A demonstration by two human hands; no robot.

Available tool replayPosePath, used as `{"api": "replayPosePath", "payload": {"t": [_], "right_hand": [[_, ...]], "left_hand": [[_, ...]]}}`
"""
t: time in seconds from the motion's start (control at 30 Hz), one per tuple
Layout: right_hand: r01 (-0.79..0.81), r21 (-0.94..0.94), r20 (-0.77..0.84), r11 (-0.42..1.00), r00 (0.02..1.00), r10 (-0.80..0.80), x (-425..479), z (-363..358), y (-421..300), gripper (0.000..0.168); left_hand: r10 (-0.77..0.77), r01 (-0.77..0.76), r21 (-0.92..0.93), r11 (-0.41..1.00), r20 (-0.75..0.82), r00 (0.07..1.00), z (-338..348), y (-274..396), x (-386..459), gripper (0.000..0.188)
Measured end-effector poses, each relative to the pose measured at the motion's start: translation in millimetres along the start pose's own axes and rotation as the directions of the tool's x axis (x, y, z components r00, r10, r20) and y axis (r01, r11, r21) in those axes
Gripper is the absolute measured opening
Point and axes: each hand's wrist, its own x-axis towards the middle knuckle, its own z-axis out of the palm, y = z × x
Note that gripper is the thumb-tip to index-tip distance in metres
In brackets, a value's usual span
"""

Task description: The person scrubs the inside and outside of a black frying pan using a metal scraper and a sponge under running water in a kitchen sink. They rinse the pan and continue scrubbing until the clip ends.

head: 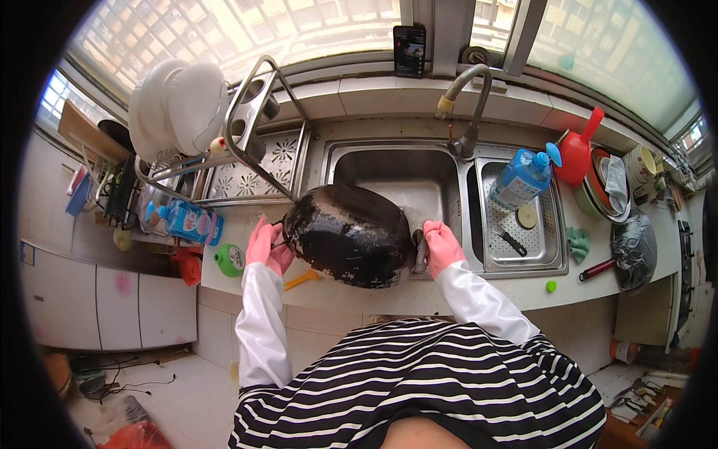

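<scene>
A large black pan (pixel 353 241) with a scorched, flaking outside is tilted with its underside towards me, over the counter's front and the near-left part of the sink. My left hand (pixel 268 245), in a pink rubber glove with a white sleeve, grips a thin handle at the pan's left end. At the right end, my right hand (pixel 443 247), gloved the same way, is closed at the pan's side. Something grey and ridged (pixel 420 259) hangs by its fingers; what it is I cannot tell. The pan's inside is hidden. Behind it lies the large steel basin (pixel 395 165).
The curved faucet (pixel 477 106) rises behind the sink. A blue soap bottle (pixel 521 178), a peeler (pixel 510 241) and a round sponge (pixel 526 216) occupy the small perforated basin (pixel 547 224). Left stand a steel dish rack (pixel 255 151), white plates (pixel 196 106) and a green bottle (pixel 229 260).
</scene>
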Motion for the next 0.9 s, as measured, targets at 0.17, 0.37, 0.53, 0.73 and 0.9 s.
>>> {"api": "replayPosePath", "payload": {"t": [0.17,0.37,0.53,0.73,0.9], "right_hand": [[-0.041,-0.060,0.090,0.997,0.995,0.046,-2.8,10.4,-8.2,0.013],[-0.040,-0.077,0.089,0.996,0.995,0.046,0.7,11.7,-1.8,0.014],[-0.033,-0.172,0.066,0.985,0.997,0.045,7.3,12.3,-6.0,0.010],[0.033,-0.176,0.104,0.984,0.994,-0.015,10.2,23.2,-3.7,0.012],[0.071,-0.287,0.045,0.955,0.997,-0.061,15.3,30.1,1.8,0.013]], "left_hand": [[-0.042,0.085,-0.227,0.970,0.187,0.981,-54.4,-22.3,48.6,0.033],[-0.064,0.126,-0.252,0.959,0.239,0.969,-40.5,-19.2,70.9,0.025],[-0.078,0.143,-0.182,0.973,0.323,0.943,-50.5,-21.3,104.3,0.023],[-0.185,0.161,0.161,0.974,0.147,0.972,-40.5,3.0,89.4,0.028],[-0.098,0.086,0.107,0.991,0.109,0.989,-35.4,3.1,74.6,0.033]]}}
